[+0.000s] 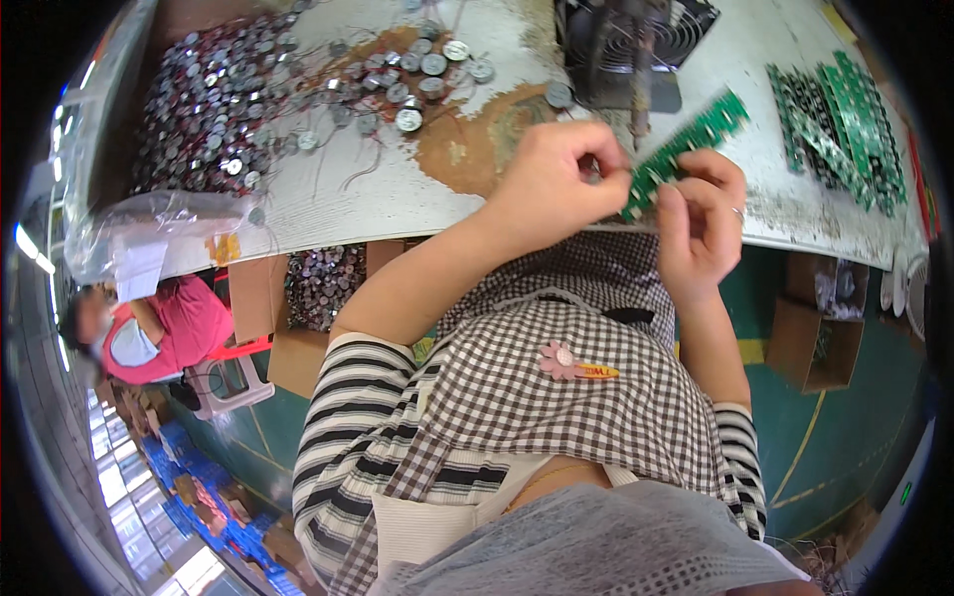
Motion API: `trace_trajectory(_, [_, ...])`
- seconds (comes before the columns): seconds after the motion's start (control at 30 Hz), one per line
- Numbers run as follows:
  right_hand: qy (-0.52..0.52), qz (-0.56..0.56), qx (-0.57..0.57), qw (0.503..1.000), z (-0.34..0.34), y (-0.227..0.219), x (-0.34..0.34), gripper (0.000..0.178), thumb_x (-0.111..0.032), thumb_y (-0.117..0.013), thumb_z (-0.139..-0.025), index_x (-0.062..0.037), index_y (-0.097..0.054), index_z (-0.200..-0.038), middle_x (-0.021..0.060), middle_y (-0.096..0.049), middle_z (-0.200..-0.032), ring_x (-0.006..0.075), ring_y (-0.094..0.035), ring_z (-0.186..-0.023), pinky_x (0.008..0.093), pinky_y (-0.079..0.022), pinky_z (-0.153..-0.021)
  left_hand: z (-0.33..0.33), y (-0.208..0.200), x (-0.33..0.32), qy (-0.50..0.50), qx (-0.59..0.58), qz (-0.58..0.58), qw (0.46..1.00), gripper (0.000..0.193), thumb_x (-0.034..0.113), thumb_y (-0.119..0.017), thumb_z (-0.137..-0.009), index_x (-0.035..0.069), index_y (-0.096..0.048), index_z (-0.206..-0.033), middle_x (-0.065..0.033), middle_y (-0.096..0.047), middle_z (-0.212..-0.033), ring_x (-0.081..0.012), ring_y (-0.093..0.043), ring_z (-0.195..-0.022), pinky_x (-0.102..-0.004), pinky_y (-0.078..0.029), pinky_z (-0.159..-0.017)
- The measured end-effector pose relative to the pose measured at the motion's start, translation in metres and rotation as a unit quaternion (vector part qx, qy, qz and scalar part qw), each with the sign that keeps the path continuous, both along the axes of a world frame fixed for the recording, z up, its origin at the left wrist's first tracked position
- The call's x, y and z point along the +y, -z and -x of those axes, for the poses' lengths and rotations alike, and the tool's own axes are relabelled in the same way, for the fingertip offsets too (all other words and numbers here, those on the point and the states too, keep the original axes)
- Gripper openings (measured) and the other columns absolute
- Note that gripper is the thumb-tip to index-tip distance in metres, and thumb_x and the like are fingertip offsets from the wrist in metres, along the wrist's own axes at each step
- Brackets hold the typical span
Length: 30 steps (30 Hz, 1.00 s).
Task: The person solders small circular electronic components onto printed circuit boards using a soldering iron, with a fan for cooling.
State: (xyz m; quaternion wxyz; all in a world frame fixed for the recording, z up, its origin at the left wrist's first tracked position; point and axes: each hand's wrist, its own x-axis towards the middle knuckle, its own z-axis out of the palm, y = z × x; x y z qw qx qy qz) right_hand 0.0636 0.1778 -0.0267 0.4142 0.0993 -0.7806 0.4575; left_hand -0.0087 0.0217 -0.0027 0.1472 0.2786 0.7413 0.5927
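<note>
A long green circuit board strip (693,139) slants above the table's front edge. My right hand (704,221) is closed on its near side, thumb and fingers gripping the strip. Against the strip's lower left end, my left hand (564,181) is closed in a pinch. Whatever sits between those fingertips is hidden. Just above the strip, between my hands, points the tip of an upright soldering iron (640,94). A black fan (636,38) stands behind the iron. Beyond my left hand, a small round silver motor (558,95) lies on the table.
Many small round motors with thin wires (214,104) are heaped at the left. Several more green boards (840,129) are stacked at the right. Below the worn white table (328,214) are cardboard boxes (817,343). Another person in pink (179,328) sits at the far left.
</note>
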Motion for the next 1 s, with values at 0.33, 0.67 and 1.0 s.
trace_trajectory(0.33, [-0.068,0.178,-0.053,0.98,0.005,0.016,0.006,0.003,0.005,-0.059,-0.087,0.0047,-0.057,-0.085,0.0131,-0.061,-0.092,0.01,-0.054,-0.068,0.0196,-0.046,-0.059,0.137,-0.044,-0.025,-0.208,0.404,0.422,0.784,0.014,0.011,-0.059,-0.078,0.0,-0.068,-0.079,-0.0182,-0.064,-0.091,-0.0337,-0.061,-0.086,-0.0438,-0.047,-0.077])
trace_trajectory(0.67, [-0.052,0.157,-0.043,0.985,0.005,0.018,0.009,0.006,0.005,-0.06,-0.086,0.0037,-0.056,-0.082,0.0123,-0.061,-0.089,0.0095,-0.052,-0.067,0.0194,-0.042,-0.057,0.147,-0.027,-0.036,-0.253,0.413,0.446,0.753,0.016,0.005,-0.05,-0.081,0.001,-0.066,-0.079,-0.0187,-0.063,-0.085,-0.0333,-0.064,-0.078,-0.0411,-0.05,-0.066])
trace_trajectory(1.0, [-0.069,0.127,-0.06,0.988,0.003,0.019,0.008,0.009,0.005,-0.059,-0.085,0.0025,-0.051,-0.084,0.0167,-0.061,-0.094,0.0143,-0.055,-0.074,0.0228,-0.045,-0.064,0.031,0.008,-0.043,-0.253,0.114,-0.194,0.941,0.025,0.002,-0.053,-0.09,-0.001,-0.048,-0.115,-0.0141,-0.067,-0.09,-0.0187,-0.066,-0.074,-0.0279,-0.051,-0.067])
